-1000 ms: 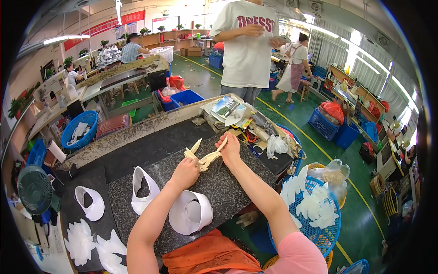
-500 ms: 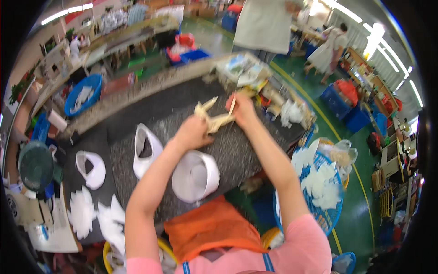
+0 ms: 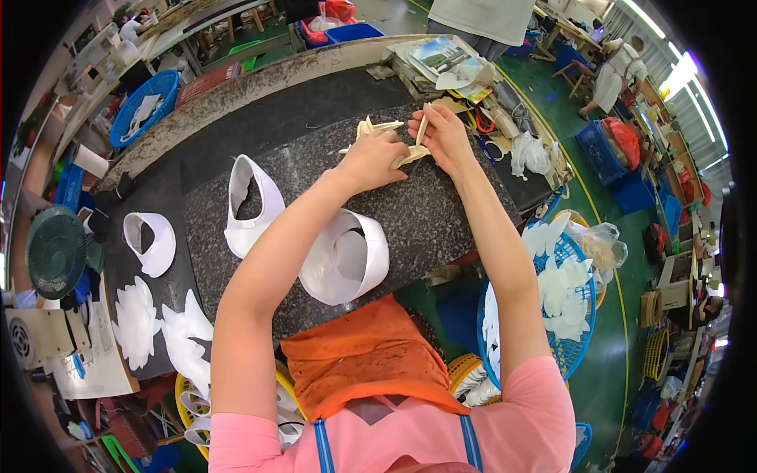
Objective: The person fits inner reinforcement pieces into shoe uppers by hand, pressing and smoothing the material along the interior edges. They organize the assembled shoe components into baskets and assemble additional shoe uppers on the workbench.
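Observation:
Over the dark speckled work surface, my left hand [image 3: 371, 163] is closed with bent fingers on a small bunch of cream-coloured strips [image 3: 380, 127]. Close by on the right, my right hand [image 3: 447, 139] pinches one thin cream strip [image 3: 422, 130], which stands nearly upright between thumb and fingers. Strip ends also show below, between both hands. Under my left forearm sits a wide white ring-shaped piece [image 3: 344, 256]. Left of it lies a white curved piece with a pointed end [image 3: 254, 206], and a smaller white piece with an oval opening [image 3: 150, 244] is farther left.
Flat white jagged cutouts [image 3: 136, 322] lie at the left edge. A blue basket [image 3: 582, 347] with more white cutouts stands by my right arm. Papers [image 3: 449, 63] and white plastic bags [image 3: 532, 154] crowd the far right corner. A green fan [image 3: 57, 251] is far left.
The view has shifted, so the surface sits higher in the picture. My left hand has moved slightly farther away and right, with the strips. My right hand still pinches a strip.

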Tool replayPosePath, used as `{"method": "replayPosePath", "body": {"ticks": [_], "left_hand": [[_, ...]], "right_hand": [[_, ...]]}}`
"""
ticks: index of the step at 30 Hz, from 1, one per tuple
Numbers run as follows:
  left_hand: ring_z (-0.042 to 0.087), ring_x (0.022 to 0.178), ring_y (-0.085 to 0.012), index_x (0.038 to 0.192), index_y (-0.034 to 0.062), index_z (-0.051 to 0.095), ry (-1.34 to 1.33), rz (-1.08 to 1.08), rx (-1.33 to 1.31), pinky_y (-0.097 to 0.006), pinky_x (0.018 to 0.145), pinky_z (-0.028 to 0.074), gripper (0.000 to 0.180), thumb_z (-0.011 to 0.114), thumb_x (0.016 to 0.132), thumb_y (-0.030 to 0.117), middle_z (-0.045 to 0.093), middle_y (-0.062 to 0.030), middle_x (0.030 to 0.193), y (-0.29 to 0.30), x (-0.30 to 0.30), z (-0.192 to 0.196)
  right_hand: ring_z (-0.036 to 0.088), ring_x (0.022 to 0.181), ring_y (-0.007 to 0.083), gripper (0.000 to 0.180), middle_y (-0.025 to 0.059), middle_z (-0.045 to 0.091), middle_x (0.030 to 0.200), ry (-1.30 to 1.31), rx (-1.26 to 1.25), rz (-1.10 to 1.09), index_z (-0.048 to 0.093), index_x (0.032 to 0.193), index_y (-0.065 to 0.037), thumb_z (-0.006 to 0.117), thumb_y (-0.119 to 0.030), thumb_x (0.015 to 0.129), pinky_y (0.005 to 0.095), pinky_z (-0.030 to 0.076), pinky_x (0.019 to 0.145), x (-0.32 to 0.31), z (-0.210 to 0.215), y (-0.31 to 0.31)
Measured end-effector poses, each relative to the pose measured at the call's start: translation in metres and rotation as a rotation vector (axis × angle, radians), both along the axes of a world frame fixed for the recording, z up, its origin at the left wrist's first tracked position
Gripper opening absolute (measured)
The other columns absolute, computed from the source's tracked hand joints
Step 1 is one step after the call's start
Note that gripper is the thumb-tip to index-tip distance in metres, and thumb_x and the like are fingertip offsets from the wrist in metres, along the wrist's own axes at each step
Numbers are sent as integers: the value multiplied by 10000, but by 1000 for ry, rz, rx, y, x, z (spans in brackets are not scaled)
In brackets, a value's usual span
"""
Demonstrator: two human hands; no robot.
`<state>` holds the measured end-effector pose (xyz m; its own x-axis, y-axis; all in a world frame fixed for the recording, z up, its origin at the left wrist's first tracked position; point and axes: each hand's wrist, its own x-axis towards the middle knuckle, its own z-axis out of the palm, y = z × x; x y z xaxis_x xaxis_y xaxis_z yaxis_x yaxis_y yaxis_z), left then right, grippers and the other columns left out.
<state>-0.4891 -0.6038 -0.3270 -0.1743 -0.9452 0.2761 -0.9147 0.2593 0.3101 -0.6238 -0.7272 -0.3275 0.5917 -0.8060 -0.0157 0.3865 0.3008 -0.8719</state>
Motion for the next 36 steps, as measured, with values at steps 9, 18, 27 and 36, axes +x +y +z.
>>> {"method": "replayPosePath", "body": {"ticks": [9,18,27,36], "left_hand": [[587,949,-288,1043,96,619,-88,-39,25,-393,832,466,327,709,761,235,567,-103,1008,-2,-8,6],[641,856,-305,929,18,668,384,134,21,-391,753,492,202,628,770,135,664,-156,873,-46,2,-8],[637,786,-238,914,11,659,461,249,114,-341,717,481,161,588,829,128,663,-123,811,-52,2,-21],[636,859,-270,1023,30,640,472,319,-167,-366,765,492,221,556,855,146,654,-124,937,-51,13,-8]], "right_hand": [[593,684,161,195,76,604,840,-41,-48,-110,494,997,-43,537,-228,958,301,511,623,-4,-6,-11],[574,673,135,149,46,598,825,-137,-207,118,528,999,-64,509,-210,970,281,485,613,1,5,-2],[565,689,154,179,71,599,839,-402,-170,68,530,999,-47,499,-223,976,275,471,641,-9,6,-3],[427,550,64,248,-28,470,648,504,-535,-237,571,1038,-45,447,-253,985,237,342,500,-52,30,-12]]}}
